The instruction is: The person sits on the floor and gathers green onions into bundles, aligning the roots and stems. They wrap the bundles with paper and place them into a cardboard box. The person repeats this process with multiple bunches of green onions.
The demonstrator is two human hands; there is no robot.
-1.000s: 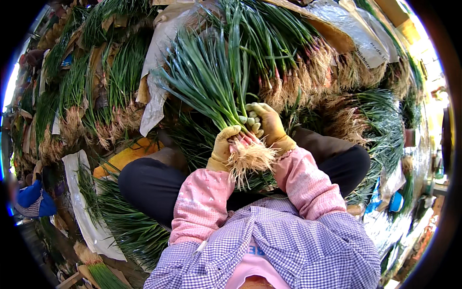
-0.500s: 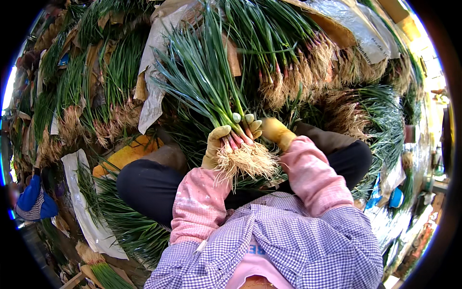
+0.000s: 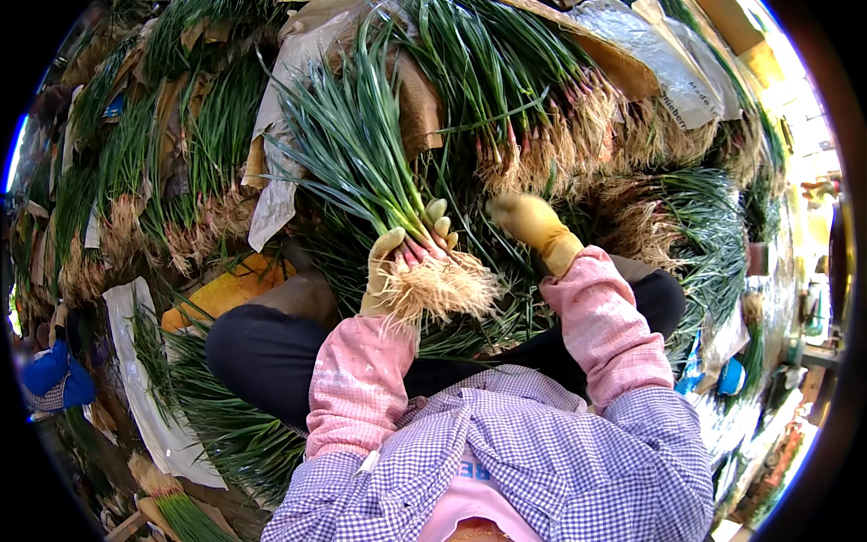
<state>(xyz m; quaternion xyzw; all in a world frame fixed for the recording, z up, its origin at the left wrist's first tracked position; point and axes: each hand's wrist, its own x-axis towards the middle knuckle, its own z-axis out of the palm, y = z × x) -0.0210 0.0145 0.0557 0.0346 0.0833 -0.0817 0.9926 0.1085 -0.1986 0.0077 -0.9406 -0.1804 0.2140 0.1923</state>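
Observation:
A bunch of long green onions [image 3: 370, 163] with pink stems and shaggy pale roots is held in my left hand [image 3: 402, 244], its yellow-gloved fingers wrapped round the stems just above the roots. The leaves fan toward the upper left. My right hand [image 3: 519, 217], also in a yellow glove, is apart from the bunch on its right, above loose dark-green leaves [image 3: 488, 312]; its fingers are smeared by motion.
Rows of onion bunches with roots [image 3: 569, 144] lie in front and at both sides on paper and plastic sheets [image 3: 163, 379]. A yellow object [image 3: 212, 285] is beside my bent left leg. A person in blue [image 3: 54, 379] is at the far left.
My right hand has let go of the bunch and moved away to the right. My left hand and the bunch have shifted slightly leftward.

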